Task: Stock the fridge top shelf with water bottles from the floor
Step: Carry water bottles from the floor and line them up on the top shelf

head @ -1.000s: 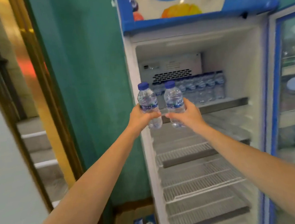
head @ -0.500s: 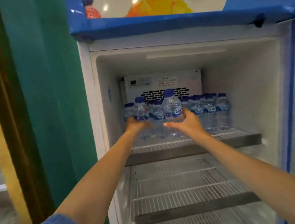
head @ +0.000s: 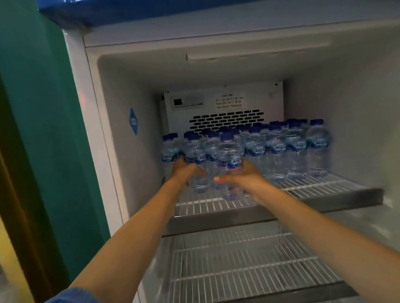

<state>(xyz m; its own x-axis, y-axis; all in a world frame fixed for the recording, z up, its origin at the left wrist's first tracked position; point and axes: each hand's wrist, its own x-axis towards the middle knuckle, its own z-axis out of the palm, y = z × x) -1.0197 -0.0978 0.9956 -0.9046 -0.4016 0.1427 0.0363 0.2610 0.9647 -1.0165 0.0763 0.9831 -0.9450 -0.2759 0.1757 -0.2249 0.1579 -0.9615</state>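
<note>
Both arms reach into the open fridge over the wire top shelf [head: 321, 187]. My left hand [head: 183, 170] grips a small clear water bottle [head: 195, 156] with a blue cap at the shelf's left, in front of the stocked rows. My right hand [head: 244, 179] holds a second bottle [head: 229, 158] just right of it, its base down at the shelf wires. Several more blue-capped bottles [head: 297, 148] stand in rows across the back of the shelf.
The fridge's left inner wall [head: 134, 156] lies close to my left hand. Bare wire runs along the front of the top shelf on the right. A lower wire shelf [head: 240, 275] holds nothing. A teal wall [head: 43, 116] stands left of the fridge.
Both hands have carried their bottles from in front of the fridge into the top shelf and lowered them toward the wires. The camera has moved closer.
</note>
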